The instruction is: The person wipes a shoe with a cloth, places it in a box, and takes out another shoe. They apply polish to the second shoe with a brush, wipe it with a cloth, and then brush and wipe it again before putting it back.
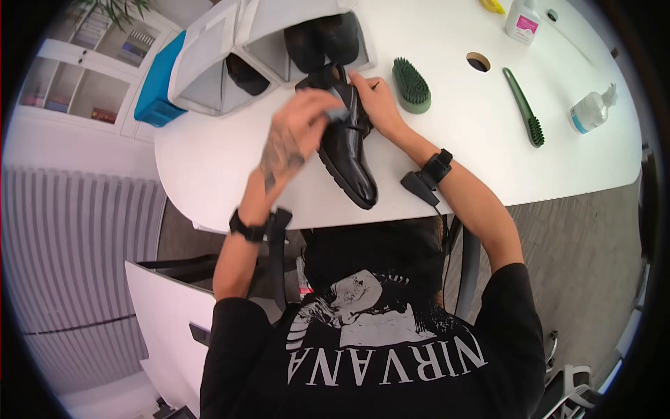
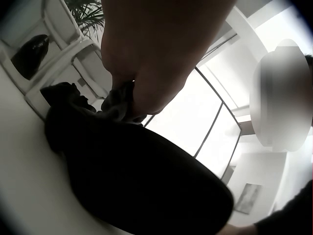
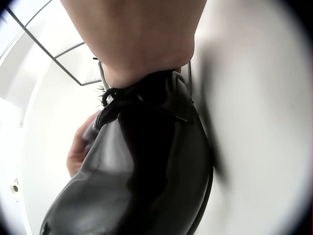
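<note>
A glossy black lace-up shoe point(image 1: 351, 164) lies on the white table with its toe toward the person. The left hand point(image 1: 289, 126), blurred in the head view, pinches a grey cloth point(image 1: 338, 115) against the shoe's side near the laces. In the left wrist view, bunched cloth point(image 2: 116, 105) shows under the left hand point(image 2: 151, 68), beside the dark shoe point(image 2: 146, 181). The right hand point(image 1: 377, 105) grips the shoe at its ankle opening; some of its fingers are hidden. From the right wrist, that hand point(image 3: 142, 44) is above the laces, over the shiny upper point(image 3: 107, 171).
Two light grey boxes point(image 1: 202, 87) holding black shoes stand behind, beside a blue box point(image 1: 162, 87). To the right are a green brush point(image 1: 413, 91), a long-handled brush point(image 1: 523, 105), a clear bottle point(image 1: 590, 113), a white bottle point(image 1: 522, 22) and a table hole point(image 1: 478, 62).
</note>
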Available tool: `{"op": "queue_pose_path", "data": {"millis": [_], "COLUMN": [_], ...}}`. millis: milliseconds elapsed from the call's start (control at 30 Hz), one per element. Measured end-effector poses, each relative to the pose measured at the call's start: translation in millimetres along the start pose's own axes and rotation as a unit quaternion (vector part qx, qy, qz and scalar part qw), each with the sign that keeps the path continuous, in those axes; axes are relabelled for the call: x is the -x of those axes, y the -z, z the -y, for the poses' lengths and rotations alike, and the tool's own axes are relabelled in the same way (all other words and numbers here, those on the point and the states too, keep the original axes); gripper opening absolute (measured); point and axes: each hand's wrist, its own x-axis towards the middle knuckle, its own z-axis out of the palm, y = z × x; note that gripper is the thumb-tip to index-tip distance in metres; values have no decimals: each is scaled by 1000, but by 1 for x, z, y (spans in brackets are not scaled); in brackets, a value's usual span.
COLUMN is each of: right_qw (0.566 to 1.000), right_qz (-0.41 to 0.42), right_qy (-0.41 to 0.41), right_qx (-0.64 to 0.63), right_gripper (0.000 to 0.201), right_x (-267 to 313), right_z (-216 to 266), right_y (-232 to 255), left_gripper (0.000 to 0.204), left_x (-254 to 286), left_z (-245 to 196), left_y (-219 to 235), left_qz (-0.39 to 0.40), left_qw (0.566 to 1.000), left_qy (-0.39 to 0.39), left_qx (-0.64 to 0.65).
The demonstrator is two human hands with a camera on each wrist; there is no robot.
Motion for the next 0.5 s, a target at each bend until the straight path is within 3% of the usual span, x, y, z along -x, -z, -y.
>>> {"op": "queue_pose_path", "data": {"millis": [100, 200, 233, 300, 367, 400, 500], "right_qw": [1000, 999, 999, 999, 999, 998, 994], "right_qz": [9, 19, 20, 15, 5, -1, 1], "right_qy": [-5, 5, -6, -18, -9, -4, 15], "right_qx": [19, 43, 38, 29, 45, 65, 105], "right_gripper": [66, 65, 63, 58, 62, 65, 70], "right_x": [2, -4, -1, -2, 3, 4, 6], "right_z": [3, 1, -1, 1, 9, 12, 11], "right_y": [10, 7, 5, 7, 9, 9, 5], "left_gripper": [38, 38, 36, 37, 40, 44, 45], "left_x": [13, -2, -8, -7, 9, 15, 18], "left_z": [-27, 7, 20, 9, -20, -41, -33], "left_y": [2, 0, -1, -6, -13, -9, 1], "left_qz": [69, -5, -14, -15, 26, 96, 84], "left_qw": [996, 998, 999, 999, 993, 987, 986], "left_qy": [-45, -53, -11, -28, -108, -108, -128], "left_qx": [36, -42, -47, -21, 25, 75, 60]}}
